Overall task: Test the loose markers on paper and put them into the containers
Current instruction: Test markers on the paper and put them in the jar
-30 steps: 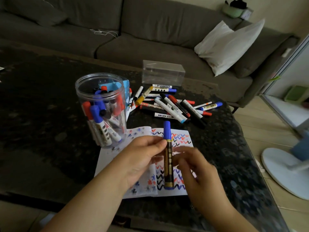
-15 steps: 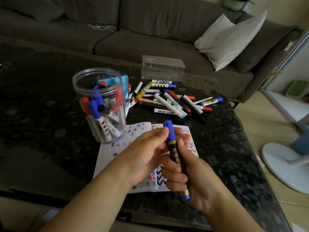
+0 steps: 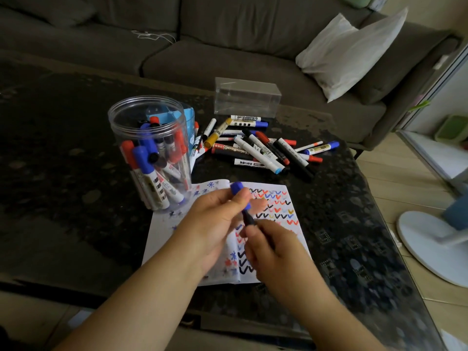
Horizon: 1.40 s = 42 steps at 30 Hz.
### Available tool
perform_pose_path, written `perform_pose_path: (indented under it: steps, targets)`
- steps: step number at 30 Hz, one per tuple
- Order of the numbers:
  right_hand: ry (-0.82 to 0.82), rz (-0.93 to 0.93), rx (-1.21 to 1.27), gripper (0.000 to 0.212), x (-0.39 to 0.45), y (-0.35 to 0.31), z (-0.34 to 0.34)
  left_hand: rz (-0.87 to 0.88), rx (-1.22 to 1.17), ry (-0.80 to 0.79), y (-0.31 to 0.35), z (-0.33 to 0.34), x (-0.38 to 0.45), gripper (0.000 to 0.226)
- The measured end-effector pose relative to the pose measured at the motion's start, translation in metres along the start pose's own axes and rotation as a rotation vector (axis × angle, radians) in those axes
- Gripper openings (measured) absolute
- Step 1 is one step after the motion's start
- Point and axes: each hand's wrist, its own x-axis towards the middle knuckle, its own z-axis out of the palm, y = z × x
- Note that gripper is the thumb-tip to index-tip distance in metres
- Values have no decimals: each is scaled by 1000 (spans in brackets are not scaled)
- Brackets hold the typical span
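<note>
Both hands on one blue marker [image 3: 243, 208], above the paper [image 3: 283, 211].
Left hand [image 3: 217, 219] pinches the blue cap, right hand [image 3: 272, 252] curls round the dark barrel; clear round plastic jar [image 3: 149, 150] stands left.

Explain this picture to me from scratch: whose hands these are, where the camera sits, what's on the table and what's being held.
No machine here: a person wears a camera on the head, looking down at their own hands. The left hand pinches the blue cap of a marker, while the right hand grips its dark barrel. Below lies paper covered in coloured test squiggles, on a dark table. A clear jar holds markers already sorted; a pile of loose markers waits behind, near a clear box.
</note>
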Motion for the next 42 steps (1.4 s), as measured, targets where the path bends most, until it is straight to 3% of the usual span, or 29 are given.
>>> perform_pose_path:
  steps: [1, 3, 6, 10, 16, 19, 21, 23, 26, 29, 32, 42]
  targets:
    - [33, -38, -168, 31, -3, 7, 1, 18, 10, 62, 1, -3, 3, 13]
    - [68, -21, -223, 30, -9, 16, 0, 58, 33, 121, 3, -8, 7, 13]
    - [83, 128, 14, 29, -12, 17, -10, 69, 126, 159, -2, -11, 7, 10]
    - [63, 273, 437, 26, -20, 12, -30, 137, 483, 224, -8, -12, 6, 8]
    - [51, 354, 816, 28, -35, 19, -60, 210, 828, 58, -19, -9, 5, 17]
    - [64, 355, 872, 31, -39, 29, -65, 246, 1038, -14, -26, -6, 4, 19]
    - [61, 310, 786, 29, -41, 38, -65, 268, 1133, -66, -29, -2, 2, 19]
    - [62, 222, 494, 13, -44, 44, -66, 283, 1198, -121, -32, 1, 0, 21]
    - [130, 137, 141, 40, -44, 48, -69, 303, 1278, -191, -37, 4, -3, 22]
    - [134, 132, -12, 34, -42, 44, -68, 324, 1353, -231, -40, 6, -4, 23]
    - [181, 126, -46, 5, -38, 50, -67, 334, 1402, -250, -43, 6, -2, 24]
    - [200, 56, -109, 15, -34, 69, -60, 352, 1489, -279, -53, 5, 3, 21]
